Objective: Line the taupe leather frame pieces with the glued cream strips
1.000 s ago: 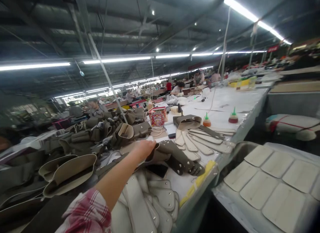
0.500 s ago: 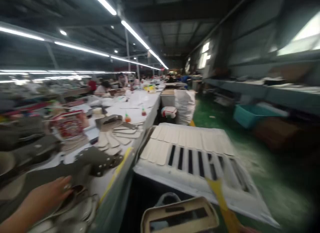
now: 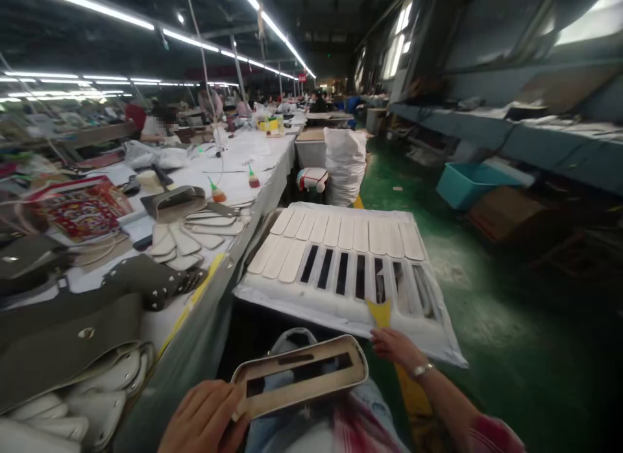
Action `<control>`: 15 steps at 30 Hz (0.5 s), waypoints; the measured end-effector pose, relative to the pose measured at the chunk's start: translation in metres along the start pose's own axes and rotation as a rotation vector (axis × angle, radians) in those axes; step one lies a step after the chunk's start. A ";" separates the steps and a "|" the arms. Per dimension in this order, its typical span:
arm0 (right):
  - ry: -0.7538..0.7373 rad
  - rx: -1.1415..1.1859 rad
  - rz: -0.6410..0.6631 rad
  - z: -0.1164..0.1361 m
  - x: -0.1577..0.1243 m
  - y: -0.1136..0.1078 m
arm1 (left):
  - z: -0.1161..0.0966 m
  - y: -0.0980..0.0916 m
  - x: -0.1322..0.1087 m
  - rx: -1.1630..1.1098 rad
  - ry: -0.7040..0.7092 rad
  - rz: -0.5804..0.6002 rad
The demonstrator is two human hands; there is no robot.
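Note:
My left hand [image 3: 202,417] is at the bottom of the view, shut on the end of a beige rectangular frame piece [image 3: 299,372] with long dark slots. My right hand [image 3: 395,349], with a metal watch [image 3: 421,370] on its wrist, is shut on a pointed yellow plastic spatula [image 3: 380,312]. The spatula's tip reaches the near edge of a white padded board [image 3: 341,313]. Rows of cream strips [image 3: 341,233] lie on that board, with dark gaps between the lower ones. Much of the spatula is hidden by my fingers.
To the left, a long white table [image 3: 243,158] holds cream tabs [image 3: 182,242], olive studded leather [image 3: 150,281] and small glue bottles [image 3: 217,192]. A white sack [image 3: 345,166] stands beyond the board. A teal crate [image 3: 472,183] sits on the green floor [image 3: 487,297] at right.
The view has swung right from the table to the white board. A hand has left the olive pieces, and the beige frame piece and yellow spatula are now held in front of me.

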State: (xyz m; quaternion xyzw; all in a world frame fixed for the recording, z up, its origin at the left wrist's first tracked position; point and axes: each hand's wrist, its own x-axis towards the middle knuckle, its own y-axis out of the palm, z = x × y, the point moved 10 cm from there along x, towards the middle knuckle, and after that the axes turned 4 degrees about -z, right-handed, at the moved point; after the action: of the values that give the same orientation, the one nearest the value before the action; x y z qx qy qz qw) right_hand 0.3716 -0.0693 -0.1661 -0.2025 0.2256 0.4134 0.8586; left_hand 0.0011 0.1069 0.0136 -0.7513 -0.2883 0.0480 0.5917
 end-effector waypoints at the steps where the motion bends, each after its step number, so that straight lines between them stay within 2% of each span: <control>1: -0.007 -0.006 0.024 0.008 -0.005 0.006 | 0.003 -0.004 -0.004 -0.040 -0.105 -0.091; 2: -0.035 -0.031 0.044 0.018 -0.013 0.011 | 0.013 -0.004 -0.008 -0.080 -0.256 -0.147; 3: -0.096 -0.086 0.080 0.031 -0.021 0.018 | 0.027 0.003 -0.012 -0.117 -0.432 -0.150; 5: -0.237 -0.276 0.135 0.056 -0.041 0.031 | 0.049 0.026 -0.021 -0.195 -0.701 -0.061; 6: -0.294 -0.395 0.148 0.067 -0.049 0.037 | 0.053 0.038 -0.022 -0.239 -0.751 0.002; 9: -0.409 -0.731 0.188 0.087 -0.068 0.056 | 0.047 0.061 -0.012 -0.346 -0.702 0.148; 12: -0.488 -0.872 0.255 0.095 -0.076 0.074 | 0.037 0.057 -0.001 -0.397 -0.645 0.151; 15: -0.498 -0.870 0.273 0.095 -0.069 0.081 | 0.027 0.051 0.012 -0.434 -0.558 0.129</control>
State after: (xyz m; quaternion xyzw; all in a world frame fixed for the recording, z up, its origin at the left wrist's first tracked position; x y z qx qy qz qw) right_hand 0.2893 -0.0149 -0.0632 -0.4048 -0.1536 0.6129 0.6609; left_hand 0.0190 0.1295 -0.0375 -0.8340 -0.3942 0.2264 0.3127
